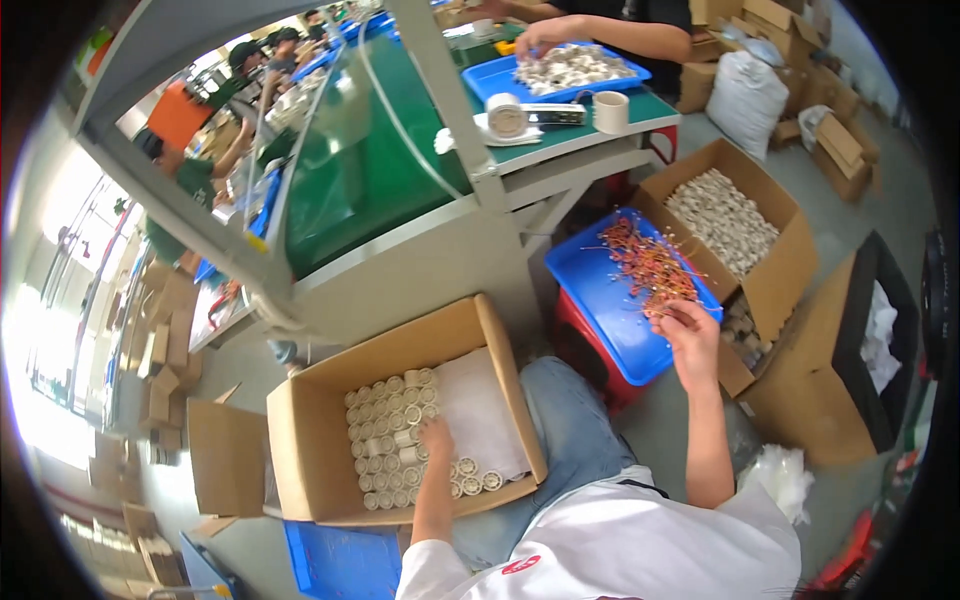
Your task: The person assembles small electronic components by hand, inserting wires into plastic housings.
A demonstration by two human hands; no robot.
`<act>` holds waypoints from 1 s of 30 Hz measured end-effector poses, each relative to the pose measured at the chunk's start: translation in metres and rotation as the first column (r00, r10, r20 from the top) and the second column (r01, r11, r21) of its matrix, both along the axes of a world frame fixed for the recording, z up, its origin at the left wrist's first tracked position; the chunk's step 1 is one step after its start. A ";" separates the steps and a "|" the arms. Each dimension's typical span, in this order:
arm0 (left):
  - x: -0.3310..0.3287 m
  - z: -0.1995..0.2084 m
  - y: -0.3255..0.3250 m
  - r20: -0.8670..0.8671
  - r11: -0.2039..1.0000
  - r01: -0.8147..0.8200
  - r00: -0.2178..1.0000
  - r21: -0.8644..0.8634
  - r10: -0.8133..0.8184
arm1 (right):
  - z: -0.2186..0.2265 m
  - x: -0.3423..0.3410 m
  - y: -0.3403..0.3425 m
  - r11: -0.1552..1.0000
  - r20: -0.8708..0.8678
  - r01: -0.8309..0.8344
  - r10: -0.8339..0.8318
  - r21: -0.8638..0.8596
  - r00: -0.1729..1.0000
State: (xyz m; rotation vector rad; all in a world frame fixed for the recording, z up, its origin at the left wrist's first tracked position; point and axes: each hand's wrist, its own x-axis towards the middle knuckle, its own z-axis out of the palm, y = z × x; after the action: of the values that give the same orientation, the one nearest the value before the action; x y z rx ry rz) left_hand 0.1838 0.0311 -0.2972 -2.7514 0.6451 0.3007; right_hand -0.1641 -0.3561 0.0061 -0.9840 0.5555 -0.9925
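Note:
My left hand point(436, 438) reaches down into an open cardboard box point(287, 440). Its fingertips touch the rows of white, round plastic parts point(385, 420), but what they hold, if anything, is hidden. On my right, my right hand point(688, 335) is at the near edge of a heap of thin red and yellow wires point(645, 262). Thumb and fingers pinch together on wires there. The heap lies in a blue tray point(590, 290) on a red stool point(580, 345).
Beyond the tray stands a cardboard box point(795, 235) full of small white parts. A co-worker's hand point(548, 36) is over another blue tray point(490, 82) on the bench. A green conveyor belt point(370, 170) runs ahead. An open carton point(800, 370) sits at right.

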 end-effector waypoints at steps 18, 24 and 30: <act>-0.119 0.213 0.078 -0.596 -0.522 -0.786 0.604 -0.332 -0.530 | 0.036 0.172 0.125 0.655 -0.320 -0.726 0.655 -0.211 0.684; -0.142 0.189 0.063 -0.605 -0.426 -0.583 0.790 -0.692 -0.097 | 0.089 0.307 0.230 0.250 -0.336 -0.567 0.596 -0.785 0.729; -0.141 0.192 0.071 -0.617 -0.457 -0.572 0.784 -0.681 -0.062 | 0.146 0.472 0.331 -0.061 -0.097 -0.076 0.571 -0.995 0.815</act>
State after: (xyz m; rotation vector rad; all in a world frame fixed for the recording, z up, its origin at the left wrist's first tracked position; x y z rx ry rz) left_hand 0.0425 0.1025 -0.1057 -4.8574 -0.2371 0.7396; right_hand 0.3077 -0.0248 0.1517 -2.0297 -1.0021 -0.9749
